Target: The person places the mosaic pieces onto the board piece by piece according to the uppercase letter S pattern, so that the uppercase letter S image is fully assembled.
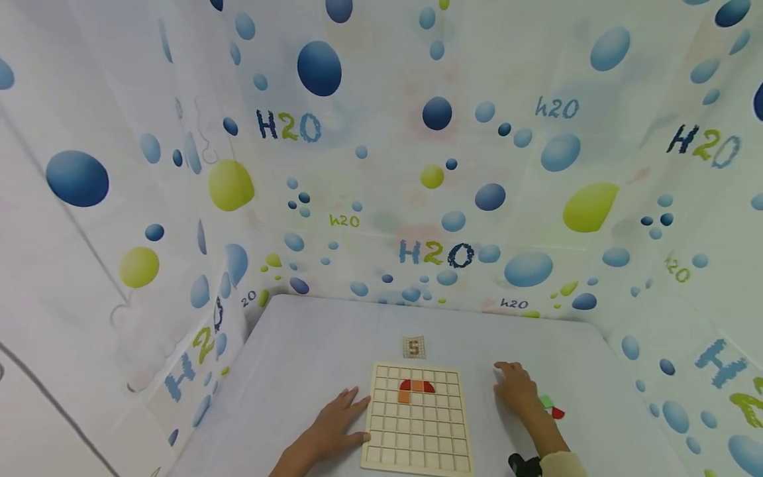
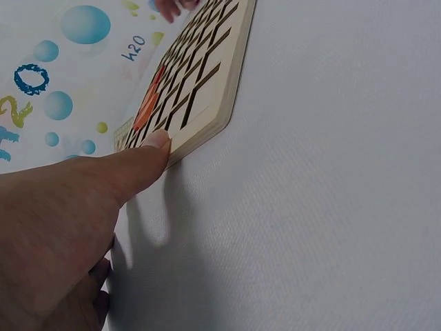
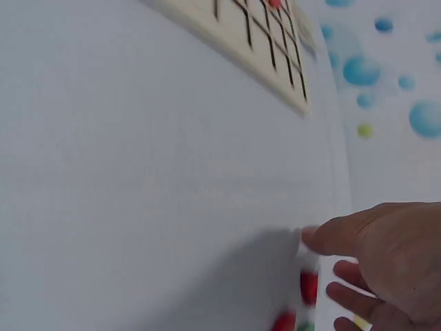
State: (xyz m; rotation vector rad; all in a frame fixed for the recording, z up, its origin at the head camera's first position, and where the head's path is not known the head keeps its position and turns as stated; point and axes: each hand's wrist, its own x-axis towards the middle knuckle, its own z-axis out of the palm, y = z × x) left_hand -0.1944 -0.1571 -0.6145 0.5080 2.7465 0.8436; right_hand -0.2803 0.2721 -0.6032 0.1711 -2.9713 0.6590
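A wooden grid board (image 1: 467, 437) lies on the table with two red rounded pieces (image 1: 428, 387) and two orange pieces (image 1: 404, 397) in its upper cells. My left hand (image 1: 334, 424), fingers spread, rests against the board's left edge; in the left wrist view its thumb (image 2: 148, 155) touches the rim. To the right of the board, my right hand (image 1: 517, 391) is over the table, fingers apart. Nothing shows between them. A green piece (image 1: 546, 401) and a red piece (image 1: 558, 413) lie beside that hand's wrist; red pieces (image 3: 309, 286) appear blurred below its thumb in the right wrist view.
A small gridded card (image 1: 414, 347) with a brownish figure like a 5 or S lies beyond the board. White cloth covers the table (image 1: 322, 344). A curtain (image 1: 381, 185) printed with bubbles and H2O lettering stands behind and at both sides.
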